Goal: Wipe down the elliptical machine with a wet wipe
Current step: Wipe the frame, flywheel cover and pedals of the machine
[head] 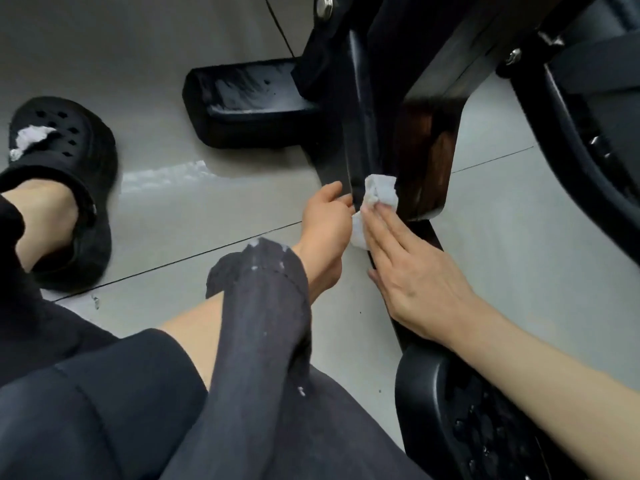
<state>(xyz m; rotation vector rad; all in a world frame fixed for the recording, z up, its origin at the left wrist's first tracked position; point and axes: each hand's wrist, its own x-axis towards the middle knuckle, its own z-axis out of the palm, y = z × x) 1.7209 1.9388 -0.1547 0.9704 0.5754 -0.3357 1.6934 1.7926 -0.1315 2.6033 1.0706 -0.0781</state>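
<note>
Nearest the lens, lower left: dark clothing [86, 410] over a bent knee, with a grey sleeve [263, 306] running up toward frame centre. Right hand [412, 271] at centre right, fingers extended flat, pressing a crumpled white wet wipe [379, 192] against the black upright frame [356, 133] of the elliptical machine. Left hand [327, 216] just beside, fingers curled loosely, fingertips touching the same bar and the wipe's edge. Black studded pedal [467, 420] lower right. Black clog [62, 174] at left on grey floor tiles [519, 254].
</note>
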